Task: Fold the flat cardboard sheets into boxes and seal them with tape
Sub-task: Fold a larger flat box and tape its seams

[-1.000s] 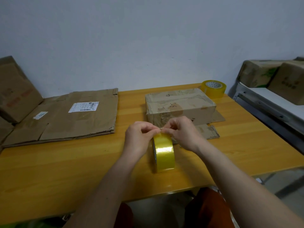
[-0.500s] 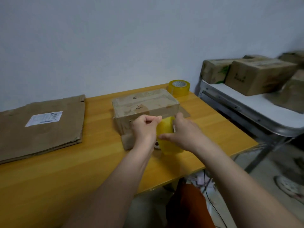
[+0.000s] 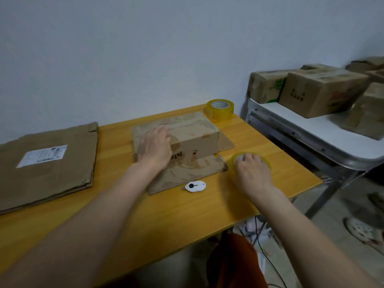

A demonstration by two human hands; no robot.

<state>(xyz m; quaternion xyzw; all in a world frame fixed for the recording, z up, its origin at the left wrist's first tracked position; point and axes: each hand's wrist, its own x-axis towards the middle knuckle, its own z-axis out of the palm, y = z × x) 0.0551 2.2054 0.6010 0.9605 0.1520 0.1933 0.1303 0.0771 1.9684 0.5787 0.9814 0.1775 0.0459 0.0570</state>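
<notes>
Nearest, two bare forearms reaching from the near edge over the orange wooden table (image 3: 145, 221). Just beyond the wrists, between the arms, a small white cutter (image 3: 195, 186) lying flat, touching the near edge of a loose cardboard flap (image 3: 187, 173). To the right, right hand (image 3: 252, 173) laid palm-down over a yellow tape roll (image 3: 266, 161) lying flat on the table; fingers curled over the roll's top, roll mostly hidden beneath, only its far and right rim showing. To the left of that, left hand (image 3: 155, 147) spread flat, fingers straight and relaxed, pressed against the near left corner of the folded cardboard box (image 3: 193, 134), covering part of its top and front face. Box standing on the flap, slightly right of table centre. At the far left, a stack of flat cardboard sheets (image 3: 47, 163) with a white label, well apart from both hands. Farther back, a second yellow tape roll (image 3: 220, 109) just beside the box's far right corner. Farthest right, finished boxes (image 3: 322, 92) piled on a white side table (image 3: 311, 132).
</notes>
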